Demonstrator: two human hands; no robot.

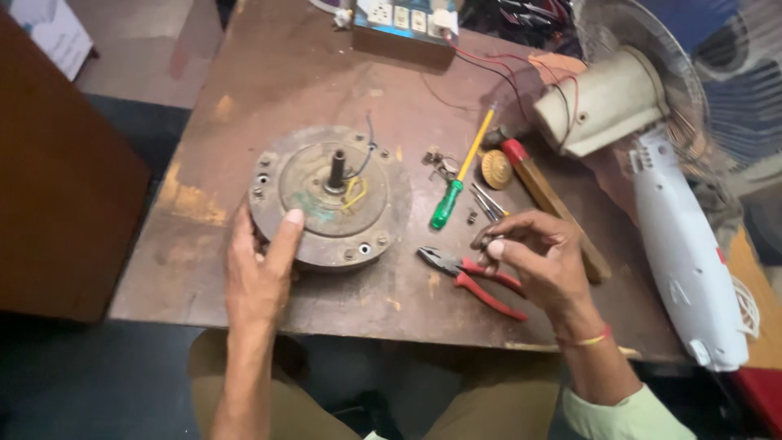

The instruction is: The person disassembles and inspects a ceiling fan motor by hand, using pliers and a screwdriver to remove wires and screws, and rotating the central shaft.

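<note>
A round, rusty motor housing (326,200) with a centre shaft and short wires lies on the worn metal table (277,73). My left hand (259,261) rests on its near edge, thumb on the top face. My right hand (533,253) hovers over the table to the right, its fingertips pinched on a small dark part, too small to identify. Red-handled pliers (472,281) lie just below and left of that hand.
A green-and-yellow screwdriver (460,175), a wooden-handled tool (554,204), a small brass wheel (496,169) and loose screws lie mid-table. A white table fan (676,220) lies on its side at the right. A switch board (403,20) sits at the far edge.
</note>
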